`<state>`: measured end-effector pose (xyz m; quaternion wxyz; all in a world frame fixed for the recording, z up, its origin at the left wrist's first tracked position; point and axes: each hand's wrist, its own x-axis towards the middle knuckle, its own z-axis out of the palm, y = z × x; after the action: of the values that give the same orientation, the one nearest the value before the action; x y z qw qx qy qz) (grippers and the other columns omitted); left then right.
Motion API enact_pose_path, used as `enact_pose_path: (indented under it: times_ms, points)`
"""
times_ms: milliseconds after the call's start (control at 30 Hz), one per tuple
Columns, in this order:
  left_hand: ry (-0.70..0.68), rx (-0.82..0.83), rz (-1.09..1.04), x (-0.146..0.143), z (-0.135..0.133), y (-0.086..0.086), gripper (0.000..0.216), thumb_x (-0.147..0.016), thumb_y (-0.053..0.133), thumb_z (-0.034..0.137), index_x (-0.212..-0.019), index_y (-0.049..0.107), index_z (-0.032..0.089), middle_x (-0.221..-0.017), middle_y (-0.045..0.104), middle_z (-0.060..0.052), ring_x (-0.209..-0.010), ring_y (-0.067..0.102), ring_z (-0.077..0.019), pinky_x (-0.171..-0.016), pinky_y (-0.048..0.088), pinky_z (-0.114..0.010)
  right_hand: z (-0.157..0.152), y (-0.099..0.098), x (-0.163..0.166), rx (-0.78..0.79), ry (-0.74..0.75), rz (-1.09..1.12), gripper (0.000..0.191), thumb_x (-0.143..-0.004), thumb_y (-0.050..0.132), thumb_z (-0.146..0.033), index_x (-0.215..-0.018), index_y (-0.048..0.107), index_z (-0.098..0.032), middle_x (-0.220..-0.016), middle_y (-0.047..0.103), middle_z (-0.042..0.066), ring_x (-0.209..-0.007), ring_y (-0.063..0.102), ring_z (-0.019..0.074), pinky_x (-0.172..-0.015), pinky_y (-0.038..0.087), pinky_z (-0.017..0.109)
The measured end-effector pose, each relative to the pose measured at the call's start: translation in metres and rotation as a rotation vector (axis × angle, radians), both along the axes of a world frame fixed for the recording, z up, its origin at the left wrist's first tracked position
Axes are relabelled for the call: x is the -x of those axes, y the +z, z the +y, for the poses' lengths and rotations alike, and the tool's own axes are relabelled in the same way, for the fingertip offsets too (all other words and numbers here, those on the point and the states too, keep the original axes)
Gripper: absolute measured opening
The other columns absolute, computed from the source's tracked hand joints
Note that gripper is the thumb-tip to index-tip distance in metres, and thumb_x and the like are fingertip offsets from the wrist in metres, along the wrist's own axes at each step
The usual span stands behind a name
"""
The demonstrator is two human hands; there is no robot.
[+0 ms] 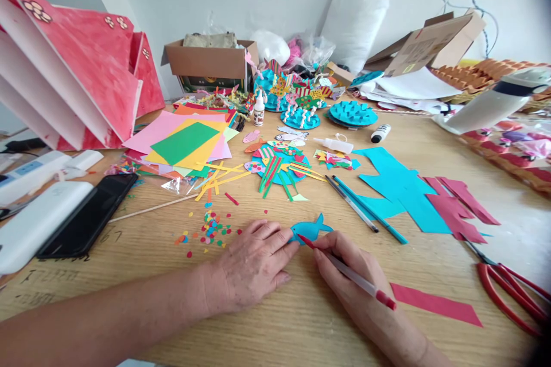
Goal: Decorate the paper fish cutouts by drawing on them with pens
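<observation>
At ten o'clock from the person's seat, a red painted cardboard structure stands at the far left of the wooden table. Below it, at about nine o'clock, a black phone lies face up just beside a white case. A thin wooden stick lies to the right of the phone. At eleven o'clock sits a fanned stack of coloured paper, and nearer the person a scatter of confetti dots.

The left hand lies flat and palm down, fingers loosely spread. Its fingertips press the left end of a blue paper fish. The fish lies flat on the table near the front edge, at twelve o'clock from the person and between the two hands, its tail pointing to two o'clock.

The right hand is closed around a red pen, whose tip touches the fish's lower edge. The pen's capped end points to four o'clock.

At one o'clock from the fish, two pencils lie side by side. Beyond them lies a blue paper offcut, with red paper scraps overlapping its right edge. A red paper strip lies at four o'clock from the right hand. Red-handled scissors rest at the far right.
</observation>
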<state>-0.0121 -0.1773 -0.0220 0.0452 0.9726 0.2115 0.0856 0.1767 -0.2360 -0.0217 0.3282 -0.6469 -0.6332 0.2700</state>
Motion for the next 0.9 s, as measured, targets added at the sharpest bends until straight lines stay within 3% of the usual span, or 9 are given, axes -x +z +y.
enact_pose_path:
  times_ms: [900]
  points:
    - [-0.001,-0.003,-0.013,0.0009,0.0002,-0.0021,0.045,-0.087,0.058,0.036,-0.126,0.045,0.016,-0.124,0.051,-0.006,-0.114,0.042,-0.0230,-0.099,0.033,-0.039,0.0009,0.0013,0.0002,-0.008,-0.014,-0.020,0.014,-0.082,0.046,-0.030,-0.075,0.054,-0.020,-0.056,0.058,-0.003,-0.046,0.051,0.0113,-0.045,0.038,0.021]
